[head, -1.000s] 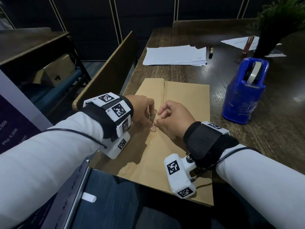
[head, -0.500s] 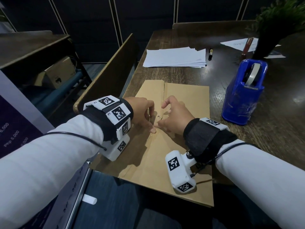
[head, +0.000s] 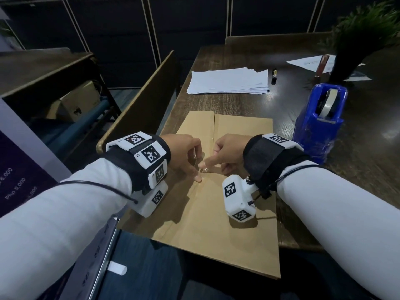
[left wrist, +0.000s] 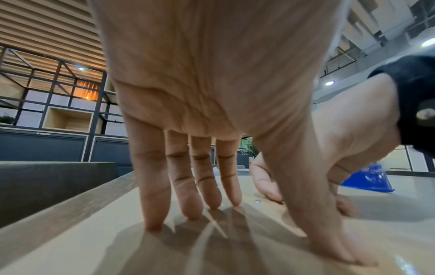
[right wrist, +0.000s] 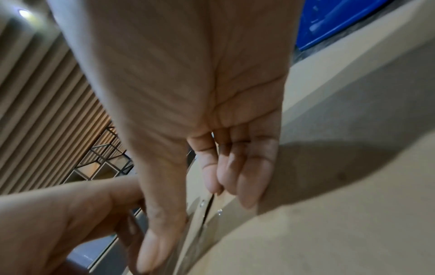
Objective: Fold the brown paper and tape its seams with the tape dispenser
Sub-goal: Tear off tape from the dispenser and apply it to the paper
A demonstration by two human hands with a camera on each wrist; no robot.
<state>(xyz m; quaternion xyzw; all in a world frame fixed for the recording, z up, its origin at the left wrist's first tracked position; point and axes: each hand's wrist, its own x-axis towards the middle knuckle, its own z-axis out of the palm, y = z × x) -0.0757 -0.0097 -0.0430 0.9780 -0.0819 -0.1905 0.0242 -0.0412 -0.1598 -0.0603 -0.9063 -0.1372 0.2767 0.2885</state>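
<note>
The folded brown paper [head: 216,213] lies flat on the dark wooden table [head: 357,191], its seam [head: 213,126] running away from me. My left hand [head: 184,154] stands on straight fingertips [left wrist: 155,223] left of the seam, thumb pressed to the paper. My right hand [head: 227,152] is just right of it, thumb [right wrist: 160,241] flat along the seam and fingers relaxed on the paper. A glossy strip of clear tape [right wrist: 202,204] glints under the thumbs. The blue tape dispenser [head: 318,124] stands to the right, untouched.
A stack of white sheets [head: 229,81] and a marker [head: 274,75] lie beyond the paper. A dark plant pot [head: 346,61] stands behind the dispenser. A wooden panel [head: 140,109] rises along the table's left edge. The paper's near end overhangs the table's front edge.
The right hand has loosened from a curled pinch; its thumb lifted, then came down flat on the seam. The left thumb slid a little toward me on the paper.
</note>
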